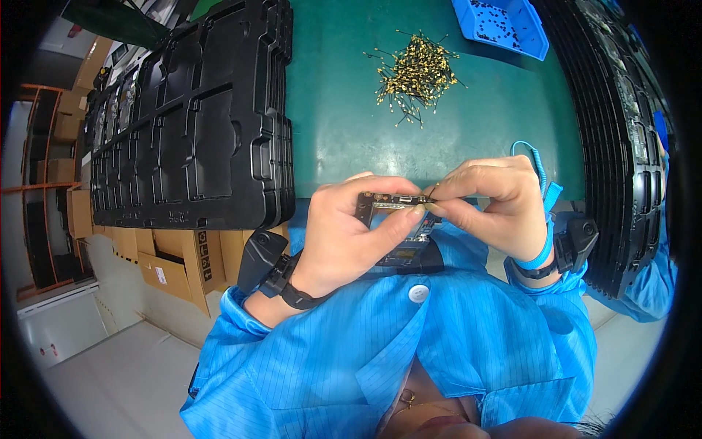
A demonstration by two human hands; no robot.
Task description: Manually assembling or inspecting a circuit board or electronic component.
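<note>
My left hand (335, 233) is closed around a small circuit board (406, 253), which it holds on edge in front of my chest, near the table's front edge. My right hand (503, 199) pinches a short thin black cable (435, 189) at the board's upper right corner, with thumb and forefinger almost meeting my left fingertips. The fingers hide where the cable meets the board. Further back on the green table (333, 117) lies a loose pile of short black cables with gold-coloured ends (418, 74).
A blue bin (538, 50) with small dark parts stands at the back right. Stacked black trays (208, 139) rise on the left, with more black trays (610, 161) on the right. A coiled blue cord (542, 170) runs from my right wristband. Cardboard boxes (175, 272) sit lower left.
</note>
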